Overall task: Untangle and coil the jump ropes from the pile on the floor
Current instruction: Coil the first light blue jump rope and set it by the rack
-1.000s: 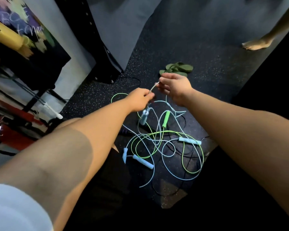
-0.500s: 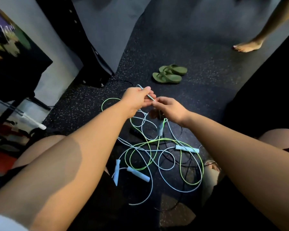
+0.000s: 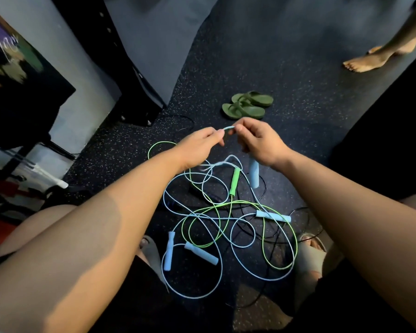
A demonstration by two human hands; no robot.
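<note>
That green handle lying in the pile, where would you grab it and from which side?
Take the green handle around its middle, coming straight down from above. It lies nearly flat on the floor, long and thin, with both long sides open for fingers. Light blue cords cross near its ends, so the mid-shaft looks the clearest spot.

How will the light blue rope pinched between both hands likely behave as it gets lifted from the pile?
Probably floppy: the light blue rope bends in a short arc between the left hand and right hand. It likely drags the green rope, since their loops cross.
</note>
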